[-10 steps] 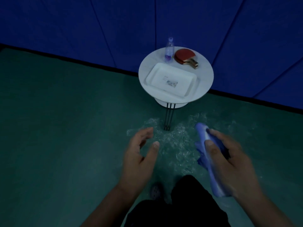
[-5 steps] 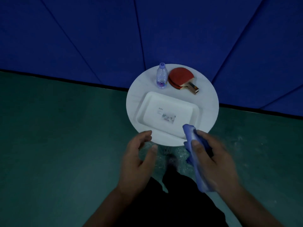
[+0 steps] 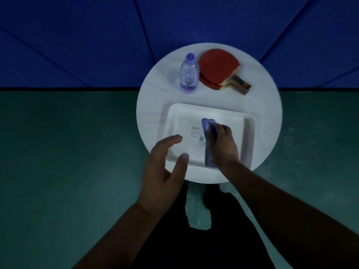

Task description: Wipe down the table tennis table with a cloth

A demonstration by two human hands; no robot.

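Flooring (image 3: 58,152) of dull green fills the lower view and meets a blue padded wall (image 3: 77,35) at a dark line behind. Against that stands a round white counter (image 3: 151,105), seen from above. A white rectangular tray (image 3: 246,133) lies on its near half, with small printed text near the middle. On the far half, paddles (image 3: 217,70) with red faces lie stacked, handles pointing right, and a clear water bottle (image 3: 189,74) with a pale purple cap stands just beside them on the left. The right hand (image 3: 223,146) is over the tray, its grip clenched around a blue cloth (image 3: 208,148), which runs lengthwise along the hand's left side over the tray's floor. The left hand (image 3: 165,171) hovers over the tray's near left corner, grip released, fingers loosely spread and holding nothing.
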